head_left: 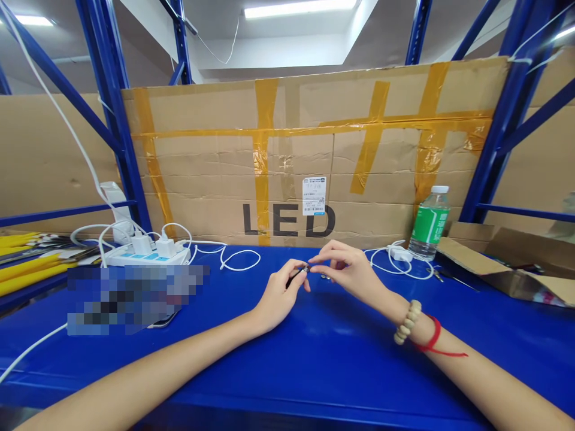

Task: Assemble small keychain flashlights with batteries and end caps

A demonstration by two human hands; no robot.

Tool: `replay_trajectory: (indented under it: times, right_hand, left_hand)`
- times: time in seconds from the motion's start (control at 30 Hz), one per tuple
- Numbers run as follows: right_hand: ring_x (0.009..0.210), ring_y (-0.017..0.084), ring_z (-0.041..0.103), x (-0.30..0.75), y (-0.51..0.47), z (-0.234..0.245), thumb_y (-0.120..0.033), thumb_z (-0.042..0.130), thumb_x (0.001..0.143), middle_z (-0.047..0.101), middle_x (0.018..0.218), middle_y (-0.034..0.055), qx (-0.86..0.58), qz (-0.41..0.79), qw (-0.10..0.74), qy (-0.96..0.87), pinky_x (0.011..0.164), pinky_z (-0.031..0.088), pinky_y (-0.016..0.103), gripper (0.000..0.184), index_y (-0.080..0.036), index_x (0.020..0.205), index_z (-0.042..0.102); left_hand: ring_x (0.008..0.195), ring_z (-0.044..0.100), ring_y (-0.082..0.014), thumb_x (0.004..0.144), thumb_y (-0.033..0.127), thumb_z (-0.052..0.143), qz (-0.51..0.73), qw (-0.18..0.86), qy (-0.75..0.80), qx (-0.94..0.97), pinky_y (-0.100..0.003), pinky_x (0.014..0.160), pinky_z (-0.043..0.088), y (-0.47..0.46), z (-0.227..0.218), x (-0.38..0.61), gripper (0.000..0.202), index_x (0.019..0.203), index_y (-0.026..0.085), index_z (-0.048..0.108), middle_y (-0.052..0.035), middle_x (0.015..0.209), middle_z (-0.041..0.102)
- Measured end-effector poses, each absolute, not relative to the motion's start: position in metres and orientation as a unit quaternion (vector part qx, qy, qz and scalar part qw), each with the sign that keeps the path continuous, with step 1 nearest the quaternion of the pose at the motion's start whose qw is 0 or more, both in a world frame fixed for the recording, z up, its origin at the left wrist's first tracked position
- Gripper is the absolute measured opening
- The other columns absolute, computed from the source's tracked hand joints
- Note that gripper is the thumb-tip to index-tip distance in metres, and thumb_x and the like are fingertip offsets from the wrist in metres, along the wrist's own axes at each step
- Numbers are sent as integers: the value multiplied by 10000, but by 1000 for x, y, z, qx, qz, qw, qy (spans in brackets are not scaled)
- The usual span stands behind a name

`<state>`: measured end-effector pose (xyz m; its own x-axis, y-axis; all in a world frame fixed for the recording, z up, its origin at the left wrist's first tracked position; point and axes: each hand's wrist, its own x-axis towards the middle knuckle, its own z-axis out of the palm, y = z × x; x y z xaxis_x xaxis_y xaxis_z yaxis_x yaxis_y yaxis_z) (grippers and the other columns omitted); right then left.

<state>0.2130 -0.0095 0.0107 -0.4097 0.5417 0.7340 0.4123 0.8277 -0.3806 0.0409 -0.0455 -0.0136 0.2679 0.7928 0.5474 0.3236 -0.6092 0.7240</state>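
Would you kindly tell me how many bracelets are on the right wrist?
2: a beaded bracelet nearer the right hand, and a red string bracelet just behind it, farther up the forearm.

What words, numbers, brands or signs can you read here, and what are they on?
"LED": large dark letters on the cardboard panel.
White sticker on that panel: print too small to read.
Green label on the bottle: white characters, too blurred to read.
Small dark object in the left hand: no readable text.
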Motion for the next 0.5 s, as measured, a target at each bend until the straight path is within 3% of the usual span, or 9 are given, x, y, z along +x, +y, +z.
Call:
replay_trajectory:
  times: [0.13,0.27,0.5]
  right_hand:
    - [555,81,516,219,-9,14,-347,516,838,586,839,40,-236,15,422,-875,539,425,225,222,-253,871,713]
    - [635,97,547,223,-8,16,-308,555,819,583,865,39,-228,-15,391,-892,567,425,218,179,-276,900,712]
    - [519,61,519,222,-3,12,-321,530,835,587,879,32,-250,26,378,-891,541,430,217,195,-250,893,703]
  left_hand:
    - [626,489,-117,904,317,358,477,284,348,755,-229,636,366,-43,-17,40,249,995,156,525,8,657,567]
    - [612,464,-107,905,322,359,466,322,333,754,-222,620,352,-41,-21,39,262,1029,159,521,14,651,550]
    - [596,436,-98,903,322,362,453,326,347,754,-211,586,335,-38,-24,39,250,1012,160,517,16,652,550]
